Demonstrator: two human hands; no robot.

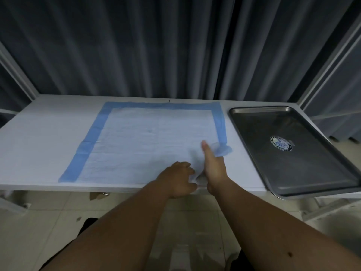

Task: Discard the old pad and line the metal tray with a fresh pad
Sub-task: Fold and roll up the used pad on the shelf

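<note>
A white pad [148, 141] with a blue border lies spread flat on the white table [39, 145]. Its near right corner is lifted and crumpled. My right hand [214, 165] pinches that blue corner, thumb stretched out over the pad. My left hand [180, 179] grips the pad's near edge just left of it, at the table's front edge. A bare metal tray [254, 133] with a round blue-and-white sticker [281, 143] sits at the right end of the table, nothing in it.
Dark grey curtains [156, 45] hang close behind the table. The tray's near corner overhangs the table's front right edge. Pale tiled floor [58, 216] lies below, with white frame parts at both sides.
</note>
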